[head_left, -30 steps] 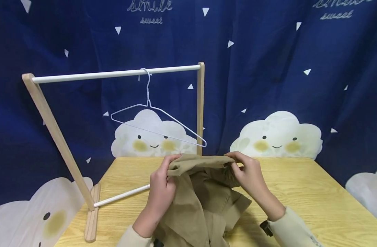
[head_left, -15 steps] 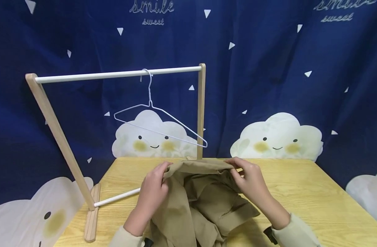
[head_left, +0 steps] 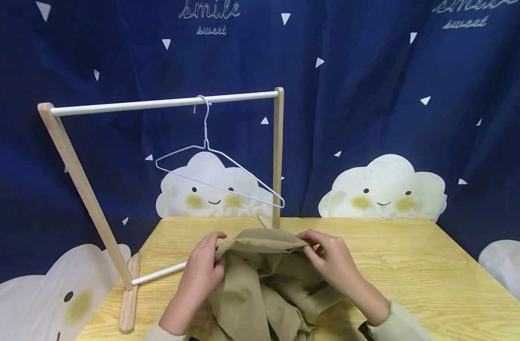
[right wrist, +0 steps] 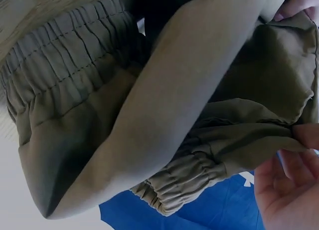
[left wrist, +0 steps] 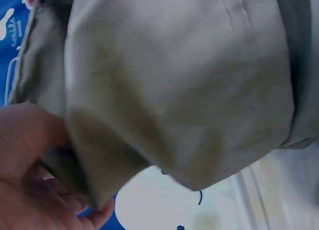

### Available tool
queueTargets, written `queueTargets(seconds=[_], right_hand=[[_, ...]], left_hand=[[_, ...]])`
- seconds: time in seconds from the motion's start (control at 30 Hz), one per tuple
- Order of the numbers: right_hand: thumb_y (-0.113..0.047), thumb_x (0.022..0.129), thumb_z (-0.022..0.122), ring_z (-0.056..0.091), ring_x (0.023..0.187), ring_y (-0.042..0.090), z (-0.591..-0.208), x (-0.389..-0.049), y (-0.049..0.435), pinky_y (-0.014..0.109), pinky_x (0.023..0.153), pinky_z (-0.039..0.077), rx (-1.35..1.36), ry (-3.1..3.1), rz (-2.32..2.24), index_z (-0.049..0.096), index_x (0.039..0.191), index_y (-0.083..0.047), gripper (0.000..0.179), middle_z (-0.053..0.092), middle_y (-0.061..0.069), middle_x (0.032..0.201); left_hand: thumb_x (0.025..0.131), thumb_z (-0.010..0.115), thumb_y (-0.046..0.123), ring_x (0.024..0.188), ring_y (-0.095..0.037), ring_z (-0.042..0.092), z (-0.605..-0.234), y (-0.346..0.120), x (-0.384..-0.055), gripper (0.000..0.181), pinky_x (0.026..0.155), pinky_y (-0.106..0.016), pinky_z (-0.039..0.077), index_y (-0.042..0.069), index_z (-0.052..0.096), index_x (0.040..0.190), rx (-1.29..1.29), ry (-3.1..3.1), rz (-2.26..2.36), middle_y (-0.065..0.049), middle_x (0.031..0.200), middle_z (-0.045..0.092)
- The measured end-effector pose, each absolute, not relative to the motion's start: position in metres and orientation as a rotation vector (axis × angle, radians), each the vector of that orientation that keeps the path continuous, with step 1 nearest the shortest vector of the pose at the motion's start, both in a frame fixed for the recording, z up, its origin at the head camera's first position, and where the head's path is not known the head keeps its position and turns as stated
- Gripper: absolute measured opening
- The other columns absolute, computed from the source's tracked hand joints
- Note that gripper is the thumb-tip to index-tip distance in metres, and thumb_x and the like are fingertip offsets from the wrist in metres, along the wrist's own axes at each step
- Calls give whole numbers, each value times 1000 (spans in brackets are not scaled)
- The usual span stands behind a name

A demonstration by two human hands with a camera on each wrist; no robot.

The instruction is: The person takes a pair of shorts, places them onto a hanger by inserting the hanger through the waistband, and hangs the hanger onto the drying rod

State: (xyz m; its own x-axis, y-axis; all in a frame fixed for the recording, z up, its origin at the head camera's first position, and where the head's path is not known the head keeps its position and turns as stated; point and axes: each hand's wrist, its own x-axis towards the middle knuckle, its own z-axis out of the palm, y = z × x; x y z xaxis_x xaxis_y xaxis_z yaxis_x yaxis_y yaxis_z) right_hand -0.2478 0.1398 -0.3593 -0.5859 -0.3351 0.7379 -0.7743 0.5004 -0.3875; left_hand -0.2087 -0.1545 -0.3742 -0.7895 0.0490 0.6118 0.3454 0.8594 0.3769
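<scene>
A khaki garment point(head_left: 281, 296) hangs in loose folds between my two hands; the frames do not settle its kind. In the head view my left hand point(head_left: 202, 265) grips the left end of its upper edge. My right hand point(head_left: 332, 255) pinches the right end between thumb and fingers, and the edge bows up between them. Up close in the left wrist view, the left hand's fingers point(left wrist: 37, 162) curl about the cloth. Gathered elastic bands point(right wrist: 70, 50) show on the garment in the right wrist view, beside the right hand point(right wrist: 291, 185).
Behind the left hand, a rack with wooden posts point(head_left: 87, 194) and a white rail point(head_left: 128, 107) stands on the wooden table point(head_left: 413, 270). A white wire hanger point(head_left: 206, 142) hangs from the rail. A dark blue curtain point(head_left: 371, 94) with clouds covers the back.
Both hands have come down and toward me with the garment, shifting a little to the left. They have spread slightly apart, widening the held edge. The hanger sways slightly.
</scene>
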Motion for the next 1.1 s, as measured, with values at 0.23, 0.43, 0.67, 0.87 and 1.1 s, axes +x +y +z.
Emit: queueTargets(seconds=[0.23,0.43,0.67,0.87,1.1], right_hand=[[14,78,71,55,65,-3,-361,-248,137,15,52,47,925,-2122,941,76,97,-10,30,74,-1,86],[12,76,73,58,68,-1,-364,-245,129,18,55,49,960,-2095,883,76,97,-8,29,74,0,86],[10,77,73,59,71,0,-365,-238,121,21,59,52,1005,-2072,837,76,97,-9,28,74,-1,87],[-8,83,78,57,73,3,-367,-233,117,19,63,49,1057,-2055,782,74,100,-12,18,71,-5,88],[-27,85,81,65,101,15,-370,-233,110,36,82,56,1125,-2088,613,67,122,-11,43,71,-1,112]], left_hand=[[79,82,10,118,-31,60,-358,-137,-195,55,95,-55,47,8,59,128,-465,-2320,-588,-7,126,65],[82,85,25,116,-24,63,-350,-115,-189,49,95,-47,47,12,65,125,-644,-2232,-425,-2,123,68],[81,87,29,110,-22,66,-357,-101,-197,38,93,-43,51,11,71,111,-695,-2201,-304,-3,115,72],[78,87,15,85,-16,69,-362,-100,-204,22,71,-35,52,15,67,86,-652,-2143,-343,3,86,73],[83,82,17,73,-11,63,-360,-100,-205,16,64,-27,38,17,71,94,-638,-2192,-452,8,84,74]])
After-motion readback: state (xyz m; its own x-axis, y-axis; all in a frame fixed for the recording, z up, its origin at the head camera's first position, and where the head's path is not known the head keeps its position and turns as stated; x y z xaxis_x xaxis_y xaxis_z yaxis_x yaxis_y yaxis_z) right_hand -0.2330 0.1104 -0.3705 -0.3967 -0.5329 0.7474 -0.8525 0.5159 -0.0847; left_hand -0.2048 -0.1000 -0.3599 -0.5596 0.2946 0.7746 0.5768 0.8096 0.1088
